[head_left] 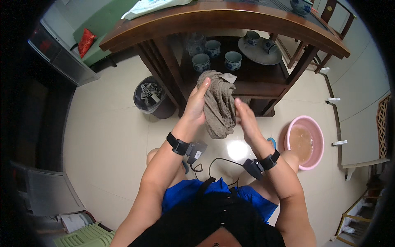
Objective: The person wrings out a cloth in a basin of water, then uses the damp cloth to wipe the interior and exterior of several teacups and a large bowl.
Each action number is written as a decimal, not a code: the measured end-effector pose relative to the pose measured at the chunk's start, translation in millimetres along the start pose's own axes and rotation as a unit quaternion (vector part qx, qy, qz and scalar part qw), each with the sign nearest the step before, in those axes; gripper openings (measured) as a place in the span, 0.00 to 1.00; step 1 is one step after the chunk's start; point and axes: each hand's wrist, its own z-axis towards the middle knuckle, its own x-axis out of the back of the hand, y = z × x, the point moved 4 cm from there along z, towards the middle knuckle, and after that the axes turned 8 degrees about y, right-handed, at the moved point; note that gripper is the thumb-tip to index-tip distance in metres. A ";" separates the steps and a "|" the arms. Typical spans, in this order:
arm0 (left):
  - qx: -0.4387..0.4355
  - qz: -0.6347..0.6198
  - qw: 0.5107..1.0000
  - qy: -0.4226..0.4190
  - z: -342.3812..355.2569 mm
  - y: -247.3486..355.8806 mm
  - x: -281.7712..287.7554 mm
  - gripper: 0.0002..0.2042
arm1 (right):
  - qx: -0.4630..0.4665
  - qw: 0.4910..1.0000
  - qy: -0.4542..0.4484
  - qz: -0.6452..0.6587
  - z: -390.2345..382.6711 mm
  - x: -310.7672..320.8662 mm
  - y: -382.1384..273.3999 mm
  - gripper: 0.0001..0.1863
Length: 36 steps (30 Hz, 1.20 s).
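My left hand [197, 103] grips a bunched grey-brown cloth [218, 107], thumb across its upper left part. My right hand [243, 113] holds the cloth's right side, with fingers partly hidden behind it. Just beyond the cloth, on the lower shelf of a dark wooden table [224, 14], are several blue-and-white cups [201, 61] and a round plate [259, 58] bearing two more cups.
A bin with a liner [164, 109] stands left of the table, a pink basin of murky water [314, 142] by my right leg. A green bench [88, 29] with a red cushion [85, 41] is back left, a wooden chair [329, 16] back right.
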 end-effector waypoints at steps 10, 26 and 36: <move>0.028 0.045 0.999 0.008 5.9 -28.9 3.9 0.18 | 0.194 0.968 0.132 -0.087 -29.3 58.6 -84.6 0.14; -0.349 0.626 0.685 0.132 98.2 -27.8 -8.8 0.31 | 0.168 0.981 0.058 0.084 -4.1 76.0 -105.6 0.14; -0.216 0.629 0.731 0.153 177.3 -56.1 -2.7 0.47 | 0.376 0.909 0.023 -0.180 -23.5 71.5 -106.9 0.19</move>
